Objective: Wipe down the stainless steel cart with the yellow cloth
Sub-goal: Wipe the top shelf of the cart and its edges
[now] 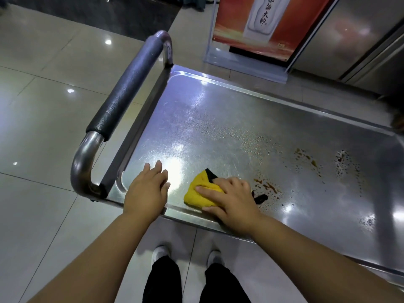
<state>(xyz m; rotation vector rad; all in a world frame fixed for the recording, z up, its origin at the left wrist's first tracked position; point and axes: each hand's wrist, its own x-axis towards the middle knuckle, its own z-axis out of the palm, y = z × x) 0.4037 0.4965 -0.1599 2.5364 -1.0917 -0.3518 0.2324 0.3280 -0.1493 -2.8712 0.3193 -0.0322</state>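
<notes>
Yellow cloth (200, 193) (black-trimmed corner pointing away) lies under your flat right hand (232, 199); left hand (146, 189) rests spread on the cart (218, 119).

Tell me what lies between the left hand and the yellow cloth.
Head view: only bare cart top with bright glare between left hand and yellow cloth.

The shiny cart (218, 119) stands on the floor (43, 127). On its top, a yellow cloth (200, 191) lies at 6 o'clock, with brown spots (267, 185) and drops toward 3 o'clock
</notes>
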